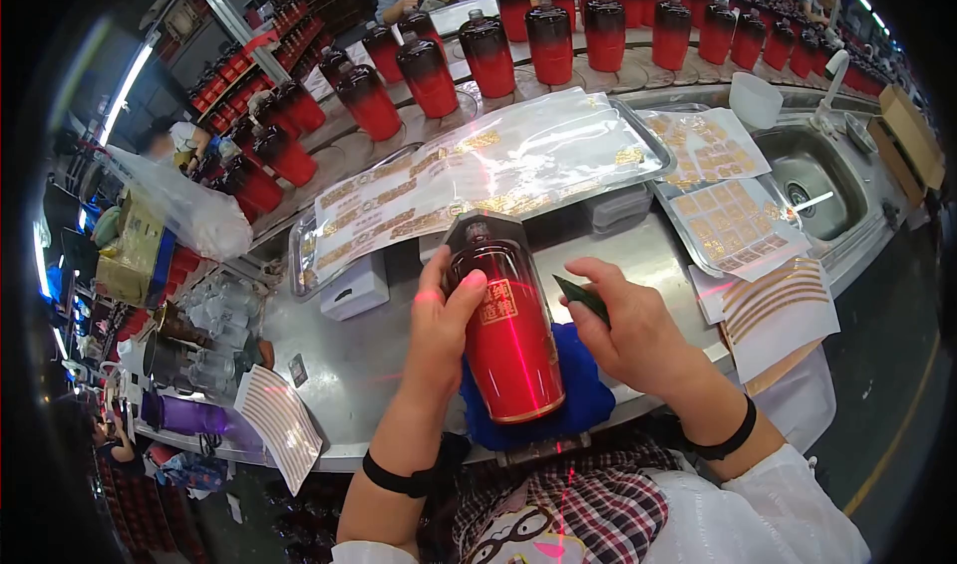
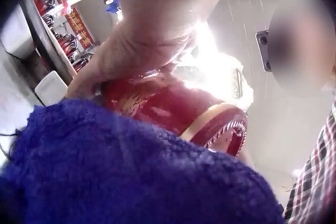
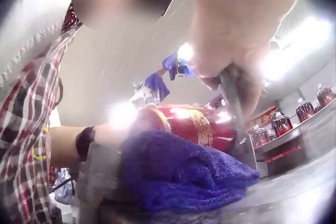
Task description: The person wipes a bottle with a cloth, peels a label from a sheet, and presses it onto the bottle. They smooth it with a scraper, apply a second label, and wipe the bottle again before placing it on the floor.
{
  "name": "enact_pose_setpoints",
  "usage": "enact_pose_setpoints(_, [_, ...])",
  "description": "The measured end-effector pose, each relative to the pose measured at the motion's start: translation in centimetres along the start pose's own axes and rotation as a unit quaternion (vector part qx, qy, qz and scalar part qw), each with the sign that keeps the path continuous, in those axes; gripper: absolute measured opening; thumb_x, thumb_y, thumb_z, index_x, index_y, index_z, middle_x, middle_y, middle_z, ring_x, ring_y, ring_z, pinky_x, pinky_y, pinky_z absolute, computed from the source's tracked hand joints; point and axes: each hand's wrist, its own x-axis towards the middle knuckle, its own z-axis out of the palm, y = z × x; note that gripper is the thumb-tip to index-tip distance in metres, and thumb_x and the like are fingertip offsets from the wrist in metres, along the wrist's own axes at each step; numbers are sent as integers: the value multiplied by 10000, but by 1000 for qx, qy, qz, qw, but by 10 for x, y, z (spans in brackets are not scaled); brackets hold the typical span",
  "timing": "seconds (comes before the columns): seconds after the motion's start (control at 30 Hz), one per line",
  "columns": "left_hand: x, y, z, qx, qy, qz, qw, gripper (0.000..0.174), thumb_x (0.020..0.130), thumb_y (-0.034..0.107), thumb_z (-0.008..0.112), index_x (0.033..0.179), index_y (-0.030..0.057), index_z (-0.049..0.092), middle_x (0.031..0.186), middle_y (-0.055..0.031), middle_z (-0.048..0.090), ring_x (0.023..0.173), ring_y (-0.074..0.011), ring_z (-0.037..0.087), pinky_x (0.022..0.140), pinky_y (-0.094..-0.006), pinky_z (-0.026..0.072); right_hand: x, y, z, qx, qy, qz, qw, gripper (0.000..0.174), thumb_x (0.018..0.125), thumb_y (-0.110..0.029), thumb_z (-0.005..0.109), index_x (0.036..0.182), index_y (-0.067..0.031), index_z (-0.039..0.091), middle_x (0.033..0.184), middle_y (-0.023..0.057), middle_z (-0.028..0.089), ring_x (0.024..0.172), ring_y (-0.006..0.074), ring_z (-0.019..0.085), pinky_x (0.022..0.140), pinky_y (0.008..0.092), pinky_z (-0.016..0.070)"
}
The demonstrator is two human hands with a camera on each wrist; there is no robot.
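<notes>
A red bottle with a dark top and a gold label lies on a blue cloth, its neck pointing away from the body. My left hand grips it from the left, thumb beside the label. At the bottle's right, apart from it, my right hand pinches a dark green flat piece. In the left wrist view the bottle's base shows above the cloth. The right wrist view shows the flat piece under my right hand.
Behind is a tray with sheets of gold stickers, and beyond it rows of red bottles. A second tray and a sink are at the right. A white box and a striped sheet lie at the left.
</notes>
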Motion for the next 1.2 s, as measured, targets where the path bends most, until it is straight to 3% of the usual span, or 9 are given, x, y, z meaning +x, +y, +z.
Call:
enact_pose_setpoints(0.1, [-3,11,3,180,13,130,975,667,938,219,628,1458,-62,319,1311,-178,556,1196,-259,524,1050,-360,397,-1,3,-7,9,10,63,998,227,913,-161,652,1051,-28,531,686,126,641,619,302,655,569,378,507])
enact_pose_setpoints(0.3, [-17,34,-6,581,-102,427,685,432,909,282,618,1285,69,628,1060,-66,709,1183,-277,505,1140,-541,238,7,11,-25,61,-17,63,996,212,924,-193,658,1025,-52,537,702,145,639,627,266,666,558,343,490])
enact_pose_setpoints(0.53, [-53,24,-2,560,-97,397,721,419,929,304,593,1287,91,634,979,-53,718,1192,-258,506,1156,-532,219,56,-14,-31,51,-84,12,995,219,816,-175,663,966,-25,609,792,198,659,740,399,655,634,453,505])
enact_pose_setpoints(0.63, [-68,17,-3,527,-81,378,757,420,918,310,611,1272,87,642,994,-67,717,1172,-274,519,1144,-531,233,95,-9,-9,63,-254,-127,957,256,826,-182,694,1002,-25,596,817,169,663,748,366,651,685,409,518])
enact_pose_setpoints(0.83, [-91,-4,-12,399,53,299,865,405,954,189,547,1290,-33,582,1121,-167,661,1169,-320,530,1085,-441,342,117,-27,12,-53,-331,-147,931,238,835,-203,685,996,-39,619,899,180,669,896,386,639,766,452,518])
enact_pose_setpoints(0.97, [-89,-23,-16,251,108,215,937,425,994,168,493,1352,-59,512,1274,-220,568,1191,-297,536,1031,-369,401,112,-13,16,-196,-43,-288,936,142,786,-191,707,903,-139,644,835,71,583,829,276,607,762,419,458])
enact_pose_setpoints(1.07, [-85,-29,-22,216,107,188,952,438,1002,163,481,1381,-58,482,1298,-196,556,1190,-267,545,1026,-359,406,62,-26,12,-123,-162,-368,907,73,753,-183,683,758,-158,614,873,36,542,884,212,577,704,389,446])
enact_pose_setpoints(1.17, [-83,-29,-22,203,100,183,957,437,1008,161,471,1388,-55,477,1283,-205,565,1184,-262,551,1003,-349,418,66,-10,-1,230,-348,-241,876,169,734,-119,775,871,-109,678,853,68,605,841,266,605,697,380,478])
enact_pose_setpoints(1.2, [-82,-28,-23,207,87,169,960,455,1022,178,450,1410,-59,434,1315,-210,549,1225,-261,530,1037,-357,391,73,-9,-6,179,-260,-230,921,220,718,-75,787,911,-83,681,838,80,627,798,298,598,724,378,486])
